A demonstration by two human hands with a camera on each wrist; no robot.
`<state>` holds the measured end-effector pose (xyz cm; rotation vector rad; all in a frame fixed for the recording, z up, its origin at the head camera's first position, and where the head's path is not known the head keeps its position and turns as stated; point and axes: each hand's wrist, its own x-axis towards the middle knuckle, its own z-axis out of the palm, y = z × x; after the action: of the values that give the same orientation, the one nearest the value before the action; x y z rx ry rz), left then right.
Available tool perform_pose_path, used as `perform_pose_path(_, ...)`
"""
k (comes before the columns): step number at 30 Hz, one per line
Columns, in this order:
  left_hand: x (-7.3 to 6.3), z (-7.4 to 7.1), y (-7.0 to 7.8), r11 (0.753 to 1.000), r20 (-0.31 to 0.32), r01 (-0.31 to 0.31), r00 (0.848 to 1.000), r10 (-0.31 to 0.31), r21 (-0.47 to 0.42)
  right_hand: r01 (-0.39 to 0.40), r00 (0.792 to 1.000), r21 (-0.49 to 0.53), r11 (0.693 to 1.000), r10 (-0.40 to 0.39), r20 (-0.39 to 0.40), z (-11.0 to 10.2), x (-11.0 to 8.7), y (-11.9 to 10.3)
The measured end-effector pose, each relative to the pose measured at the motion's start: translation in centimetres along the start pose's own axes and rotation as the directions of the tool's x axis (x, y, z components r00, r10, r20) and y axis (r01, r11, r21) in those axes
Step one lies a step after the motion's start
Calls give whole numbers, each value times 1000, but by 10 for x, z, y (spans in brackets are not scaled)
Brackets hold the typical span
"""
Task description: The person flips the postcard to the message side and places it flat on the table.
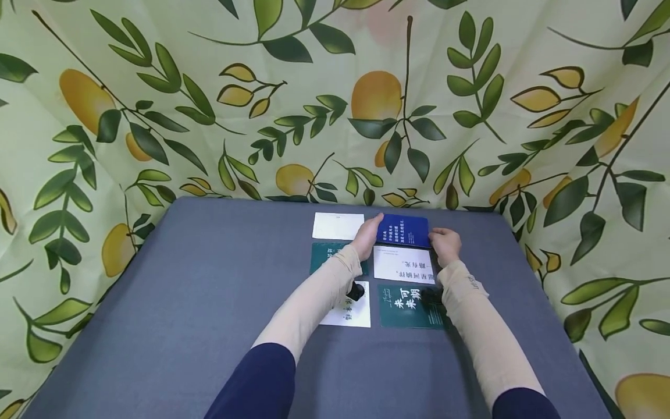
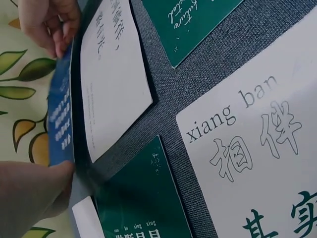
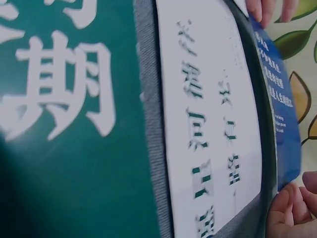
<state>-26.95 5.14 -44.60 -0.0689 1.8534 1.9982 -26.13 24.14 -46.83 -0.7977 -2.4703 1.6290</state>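
Between my two hands is a blue card (image 1: 403, 230) with white writing, raised at a slant at the back of the card group. My left hand (image 1: 368, 237) pinches its left end, with the thumb (image 2: 60, 171) along the edge. At the opposite end, the fingers of my right hand (image 1: 446, 243) pinch the corner, as the right wrist view also shows (image 3: 292, 210). Just in front of the blue card lies a white card (image 1: 404, 265) with dark writing. A blank-looking white card (image 1: 337, 226) lies beside my left hand.
A green card (image 1: 321, 256) lies partly under my left forearm, with a white lettered card (image 1: 356, 314) nearer me. Another green card (image 1: 408, 305) with white characters lies front right. The grey cloth-covered table (image 1: 220, 291) meets a leaf-and-fruit patterned curtain (image 1: 314, 134) behind.
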Motion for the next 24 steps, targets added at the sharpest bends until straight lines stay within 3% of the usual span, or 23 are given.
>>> perform_pose_path(8,-1,-6,9,994,-69,-9,997,17,112,35,999,120,992,-30,-42,3,-1,-14)
perform_pose_path(13,0,-5,9,987,-100,-48,993,64,155,56,994,194,979,-37,-100,2,-4,-17)
perform_pose_path(19,-4,-3,4,981,-146,-85,983,111,173,80,988,262,962,-42,-147,3,-7,-11)
perform_pose_path(24,-7,-2,2,979,-169,-120,974,148,166,89,990,328,940,-49,-129,4,-12,-7)
